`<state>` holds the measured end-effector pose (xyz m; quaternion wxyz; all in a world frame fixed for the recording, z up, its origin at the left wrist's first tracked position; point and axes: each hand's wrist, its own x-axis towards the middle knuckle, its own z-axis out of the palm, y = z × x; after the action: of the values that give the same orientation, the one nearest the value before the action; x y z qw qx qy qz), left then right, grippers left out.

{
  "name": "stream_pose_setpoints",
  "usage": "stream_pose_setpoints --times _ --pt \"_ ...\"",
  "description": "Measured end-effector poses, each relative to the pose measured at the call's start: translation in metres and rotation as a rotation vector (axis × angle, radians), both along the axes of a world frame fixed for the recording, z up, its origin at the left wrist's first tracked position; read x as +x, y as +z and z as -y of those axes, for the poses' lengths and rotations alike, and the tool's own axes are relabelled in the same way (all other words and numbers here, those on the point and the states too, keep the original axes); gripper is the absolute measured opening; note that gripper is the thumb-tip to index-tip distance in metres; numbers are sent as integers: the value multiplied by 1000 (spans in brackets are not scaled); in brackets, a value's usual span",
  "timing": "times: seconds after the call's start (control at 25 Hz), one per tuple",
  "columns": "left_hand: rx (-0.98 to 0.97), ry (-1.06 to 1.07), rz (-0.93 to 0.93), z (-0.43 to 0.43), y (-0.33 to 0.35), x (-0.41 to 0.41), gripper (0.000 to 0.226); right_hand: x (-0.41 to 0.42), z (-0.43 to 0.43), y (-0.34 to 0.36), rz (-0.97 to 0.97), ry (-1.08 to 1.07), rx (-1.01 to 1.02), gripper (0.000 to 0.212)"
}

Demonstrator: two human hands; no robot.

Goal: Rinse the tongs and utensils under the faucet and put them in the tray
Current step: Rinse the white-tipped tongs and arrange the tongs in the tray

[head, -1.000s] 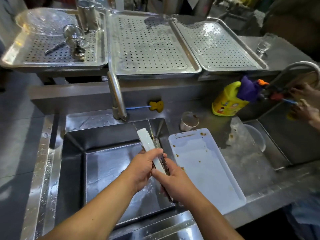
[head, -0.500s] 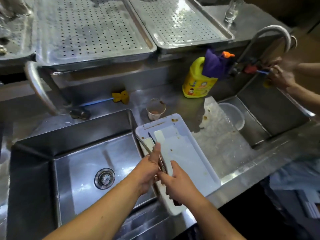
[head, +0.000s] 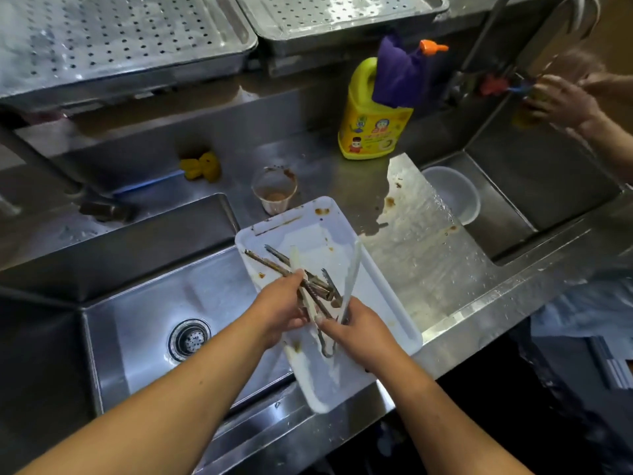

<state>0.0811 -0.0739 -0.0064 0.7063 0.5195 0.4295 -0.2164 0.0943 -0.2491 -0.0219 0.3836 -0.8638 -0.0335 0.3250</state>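
Note:
A white plastic tray (head: 329, 231) with brown sauce stains lies across the right rim of the left sink (head: 144, 323). Over it, both my hands hold a fanned bundle of metal tongs and utensils (head: 274, 264). My left hand (head: 279, 306) grips the bundle from the left side. My right hand (head: 356, 329) pinches the handle ends, including a pair of white plastic tongs (head: 352, 272). One metal tong end hangs below my right hand. The faucet (head: 37, 166) stands at the far left edge, with no water visible.
A yellow detergent bottle (head: 370, 128) with a purple cloth stands behind the tray. A dirty plastic cup (head: 274, 192) and a yellow sponge brush (head: 202, 166) sit on the counter. Another person's hands (head: 565, 101) wash something at the right sink. Perforated steel trays (head: 113, 39) line the back.
My hands carried the bundle from over the left sink rightward to above the white tray. The utensils, held tight before, are now fanned apart. My view swung right and down.

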Motion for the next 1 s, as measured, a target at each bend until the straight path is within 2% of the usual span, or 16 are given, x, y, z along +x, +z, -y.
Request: stream_pose_setpoints --times 0.08,0.2,0.28,0.4,0.56,0.72,0.92,1.0 --pt "73 -56 -27 1 -6 4 36 4 7 -3 20 47 -74 27" --pt "275 -153 -66 2 -16 6 23 7 16 -5 97 94 -165 51" --pt "394 -227 -64 1 -19 4 22 10 19 -4 143 105 -209 55" --pt "525 -395 -41 -1 -16 1 23 14 18 -3 223 93 -271 52" --pt "774 -662 -77 -2 -13 1 34 21 15 -3 266 62 -312 37" --pt "792 -626 -52 -6 -15 3 45 29 17 -2 261 24 -345 34" --pt "746 -503 23 -8 -18 5 26 34 22 0 258 34 -321 41" --pt "745 -500 53 -7 -18 5 26 32 23 2 314 12 -306 46"
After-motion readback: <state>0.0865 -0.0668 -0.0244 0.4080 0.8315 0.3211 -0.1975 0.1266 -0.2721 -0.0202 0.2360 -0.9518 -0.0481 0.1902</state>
